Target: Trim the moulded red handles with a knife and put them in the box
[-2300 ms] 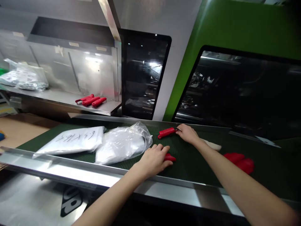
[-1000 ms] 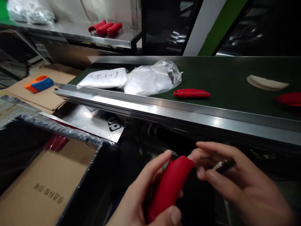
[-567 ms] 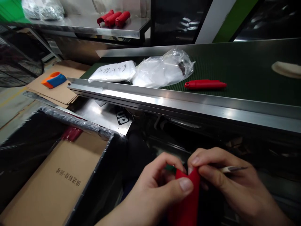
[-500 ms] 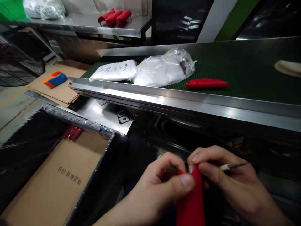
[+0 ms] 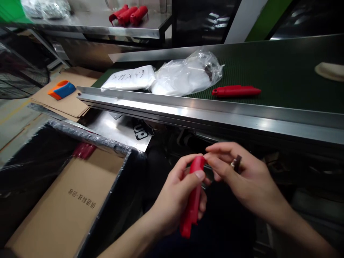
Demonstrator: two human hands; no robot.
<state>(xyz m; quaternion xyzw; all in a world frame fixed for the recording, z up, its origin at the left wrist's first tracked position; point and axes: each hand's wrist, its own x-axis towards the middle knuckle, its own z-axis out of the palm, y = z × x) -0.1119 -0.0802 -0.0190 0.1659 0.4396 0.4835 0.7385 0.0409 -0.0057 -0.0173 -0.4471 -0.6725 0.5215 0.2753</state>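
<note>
My left hand is wrapped round a long red plastic housing, its thumb pressed along the near face. The housing is tilted, with its rounded upper end towards my right hand. My right hand has its thumb and fingertips at that upper end. Tucked in the same hand is a slim tool with a dark end and a pale part; its exact kind is hard to make out, and most of it is hidden by the fingers. Beyond the metal rail, a similar red plastic part lies on the green conveyor belt.
On the belt lie a white packet and a clear bag of white pieces. Several red parts sit on the steel shelf. At left are a lined bin holding cardboard, an orange-and-blue tape dispenser and a fan.
Both hands have risen and shifted left with the red housing, which has turned to show more of its length. The slim tool in my right hand has swung from lying sideways to pointing up.
</note>
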